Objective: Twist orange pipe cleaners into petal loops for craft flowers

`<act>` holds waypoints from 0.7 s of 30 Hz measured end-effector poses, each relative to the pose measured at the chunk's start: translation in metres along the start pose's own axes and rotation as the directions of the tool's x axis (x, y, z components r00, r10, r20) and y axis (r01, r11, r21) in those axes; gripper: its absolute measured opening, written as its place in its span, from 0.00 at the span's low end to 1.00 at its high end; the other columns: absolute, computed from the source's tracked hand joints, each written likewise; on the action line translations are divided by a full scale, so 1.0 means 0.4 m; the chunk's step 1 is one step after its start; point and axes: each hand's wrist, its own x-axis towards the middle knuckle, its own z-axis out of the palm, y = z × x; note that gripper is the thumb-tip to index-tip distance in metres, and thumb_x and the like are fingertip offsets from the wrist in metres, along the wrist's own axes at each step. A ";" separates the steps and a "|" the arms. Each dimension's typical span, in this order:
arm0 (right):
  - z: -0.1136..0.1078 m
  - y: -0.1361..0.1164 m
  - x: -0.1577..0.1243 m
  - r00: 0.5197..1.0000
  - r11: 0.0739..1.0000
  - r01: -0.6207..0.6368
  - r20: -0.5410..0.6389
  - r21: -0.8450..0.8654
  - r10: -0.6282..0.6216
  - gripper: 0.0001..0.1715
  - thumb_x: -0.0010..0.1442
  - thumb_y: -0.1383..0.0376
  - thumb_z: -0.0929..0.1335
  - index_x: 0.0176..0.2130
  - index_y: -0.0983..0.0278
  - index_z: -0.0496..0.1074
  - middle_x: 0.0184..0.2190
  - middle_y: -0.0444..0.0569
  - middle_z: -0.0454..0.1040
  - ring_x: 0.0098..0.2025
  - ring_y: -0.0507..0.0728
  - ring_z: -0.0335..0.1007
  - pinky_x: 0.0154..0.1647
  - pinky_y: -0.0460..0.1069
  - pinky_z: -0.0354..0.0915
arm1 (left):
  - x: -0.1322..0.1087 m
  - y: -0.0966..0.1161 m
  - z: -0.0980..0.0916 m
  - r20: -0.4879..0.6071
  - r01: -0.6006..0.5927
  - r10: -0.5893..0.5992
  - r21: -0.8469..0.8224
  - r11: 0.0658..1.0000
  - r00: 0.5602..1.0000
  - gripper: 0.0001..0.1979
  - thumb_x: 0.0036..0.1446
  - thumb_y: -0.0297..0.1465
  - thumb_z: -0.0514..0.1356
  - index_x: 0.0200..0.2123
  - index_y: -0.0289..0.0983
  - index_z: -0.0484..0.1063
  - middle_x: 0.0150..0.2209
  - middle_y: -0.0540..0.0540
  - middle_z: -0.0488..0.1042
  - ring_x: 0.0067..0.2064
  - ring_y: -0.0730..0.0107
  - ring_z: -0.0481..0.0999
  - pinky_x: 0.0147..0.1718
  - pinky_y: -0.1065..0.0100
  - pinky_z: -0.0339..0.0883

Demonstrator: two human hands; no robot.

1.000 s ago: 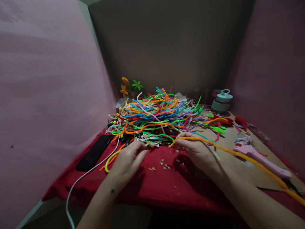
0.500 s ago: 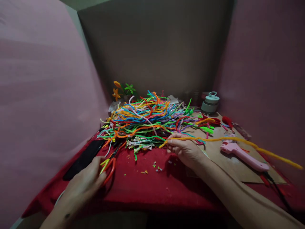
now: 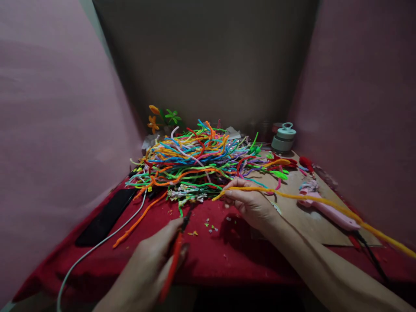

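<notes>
My left hand [image 3: 159,255] grips a pair of scissors [image 3: 175,260] by its orange handles, over the front of the red cloth. The dark blades point away from me, toward the pile. Between the fingertips of my right hand [image 3: 247,201], an orange-yellow pipe cleaner [image 3: 289,195] is pinched near one end. Its long free part runs over my right forearm to the right edge of the view. Just beyond both hands lies a large heap of pipe cleaners [image 3: 191,156] in many colours.
A pink glue gun [image 3: 331,212] rests on a brown board [image 3: 292,225] at the right. Behind it stands a pale green lidded jar [image 3: 284,138]. A black phone-like slab [image 3: 107,216] and a white cable [image 3: 97,245] lie left. Orange and green flowers [image 3: 154,119] stand behind the heap.
My left hand has moved right with the scissors, lifting them off the left side toward my right hand. My right hand still pinches the pipe cleaner. The view has shifted slightly.
</notes>
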 end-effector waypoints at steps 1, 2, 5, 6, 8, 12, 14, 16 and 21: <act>0.000 0.000 -0.002 1.000 0.999 0.026 -0.008 -0.038 -0.026 0.07 0.44 0.67 0.72 0.25 0.65 0.69 0.21 0.43 0.69 0.23 0.50 0.64 0.25 0.46 0.59 | 0.007 0.014 0.020 0.047 -0.065 0.063 0.038 0.997 0.997 0.20 0.54 0.32 0.52 0.52 0.42 0.64 0.40 0.45 0.76 0.40 0.65 0.76 0.40 0.69 0.70; 0.000 -0.001 -0.003 0.998 0.996 0.053 -0.017 -0.076 -0.055 0.07 0.45 0.67 0.71 0.26 0.65 0.69 0.21 0.43 0.69 0.23 0.49 0.63 0.25 0.46 0.59 | 0.014 0.024 0.039 0.040 -0.098 0.095 0.086 0.991 0.995 0.21 0.56 0.30 0.49 0.54 0.40 0.62 0.43 0.43 0.75 0.42 0.63 0.76 0.42 0.66 0.69; 0.001 -0.002 -0.008 0.992 0.980 0.114 -0.036 -0.165 -0.121 0.06 0.47 0.67 0.71 0.28 0.65 0.70 0.21 0.42 0.69 0.23 0.49 0.63 0.27 0.46 0.58 | 0.032 0.045 0.075 0.060 -0.101 0.089 0.247 0.964 0.994 0.24 0.55 0.25 0.45 0.56 0.35 0.58 0.45 0.37 0.74 0.44 0.60 0.75 0.44 0.60 0.69; 0.002 -0.003 -0.010 0.990 0.975 0.122 -0.044 -0.186 -0.132 0.06 0.47 0.66 0.71 0.28 0.65 0.70 0.21 0.42 0.69 0.24 0.49 0.63 0.27 0.46 0.58 | 0.037 0.051 0.080 0.078 -0.082 0.062 0.293 0.953 0.995 0.25 0.55 0.24 0.44 0.57 0.33 0.58 0.44 0.36 0.74 0.43 0.59 0.76 0.43 0.60 0.70; 0.004 -0.004 -0.013 0.988 0.967 0.124 -0.058 -0.223 -0.141 0.05 0.47 0.66 0.70 0.28 0.65 0.70 0.22 0.42 0.69 0.24 0.49 0.63 0.27 0.46 0.57 | 0.046 0.064 0.083 0.118 -0.045 0.002 0.360 0.932 0.993 0.25 0.54 0.23 0.44 0.56 0.30 0.58 0.43 0.34 0.74 0.42 0.58 0.76 0.41 0.59 0.70; 0.008 -0.002 -0.018 0.989 0.957 0.115 -0.059 -0.268 -0.135 0.05 0.48 0.66 0.70 0.29 0.64 0.70 0.23 0.43 0.70 0.24 0.49 0.63 0.27 0.46 0.57 | 0.056 0.083 0.084 0.179 -0.010 -0.073 0.423 0.906 0.981 0.25 0.55 0.22 0.43 0.56 0.28 0.58 0.43 0.32 0.73 0.44 0.56 0.75 0.42 0.57 0.70; 0.008 0.000 -0.018 0.989 0.954 0.114 -0.061 -0.276 -0.136 0.04 0.48 0.67 0.70 0.28 0.64 0.70 0.23 0.43 0.70 0.24 0.50 0.63 0.28 0.46 0.58 | 0.058 0.087 0.085 0.195 -0.013 -0.079 0.430 0.903 0.978 0.24 0.55 0.22 0.43 0.56 0.29 0.58 0.43 0.33 0.73 0.45 0.57 0.75 0.42 0.58 0.70; 0.006 0.003 -0.017 0.988 0.952 0.116 -0.061 -0.283 -0.139 0.04 0.48 0.67 0.70 0.29 0.64 0.70 0.23 0.43 0.70 0.24 0.50 0.63 0.28 0.46 0.58 | 0.061 0.088 0.087 0.203 -0.018 -0.076 0.425 0.905 0.976 0.24 0.56 0.22 0.43 0.56 0.29 0.57 0.44 0.33 0.73 0.46 0.57 0.74 0.42 0.58 0.70; -0.001 0.006 -0.016 0.990 0.947 0.114 -0.046 -0.301 -0.134 0.04 0.49 0.67 0.69 0.29 0.64 0.70 0.24 0.44 0.70 0.25 0.50 0.63 0.29 0.47 0.58 | 0.063 0.087 0.091 0.194 -0.030 -0.047 0.376 0.926 0.980 0.24 0.56 0.24 0.44 0.56 0.28 0.57 0.44 0.32 0.72 0.45 0.57 0.74 0.40 0.59 0.70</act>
